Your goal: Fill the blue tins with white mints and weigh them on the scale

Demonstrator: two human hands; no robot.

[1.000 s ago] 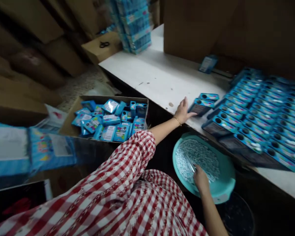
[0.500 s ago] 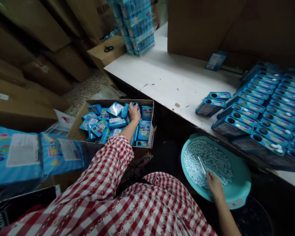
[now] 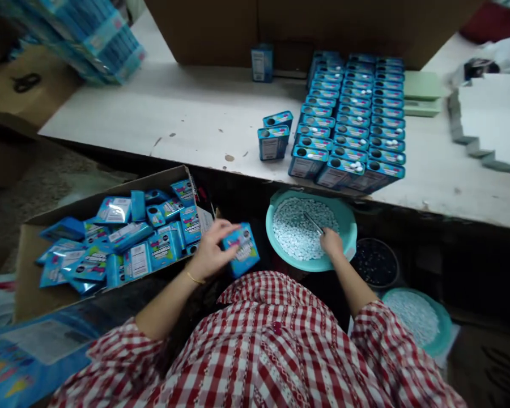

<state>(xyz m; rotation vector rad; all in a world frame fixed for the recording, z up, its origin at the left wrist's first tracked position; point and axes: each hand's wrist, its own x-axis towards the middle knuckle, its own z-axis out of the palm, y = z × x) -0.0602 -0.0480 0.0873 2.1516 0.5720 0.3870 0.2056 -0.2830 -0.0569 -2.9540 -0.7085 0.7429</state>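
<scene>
My left hand (image 3: 210, 249) grips a small blue candy box (image 3: 243, 250), held in the air between the cardboard carton (image 3: 29, 294) and the teal basin (image 3: 346, 218). The carton holds several more blue boxes (image 3: 127, 238) lying loose. My right hand (image 3: 331, 242) rests in the basin among small white candies (image 3: 297, 229) and is closed on a thin metal scoop (image 3: 313, 222). On the white table (image 3: 195, 119), rows of open blue boxes (image 3: 352, 113) stand upright, with two boxes (image 3: 274, 136) set apart at their left.
A large cardboard box (image 3: 238, 22) stands at the back of the table. A stack of blue packs (image 3: 89, 39) sits at the far left, with scissors (image 3: 23, 82) on a carton. A second teal bowl of white candies (image 3: 416, 317) and a dark bucket (image 3: 374, 263) sit below right.
My left hand went from the table's boxes to the carton, took one blue box and lifted it out toward me. The view swung right. My right hand stayed in the basin.
</scene>
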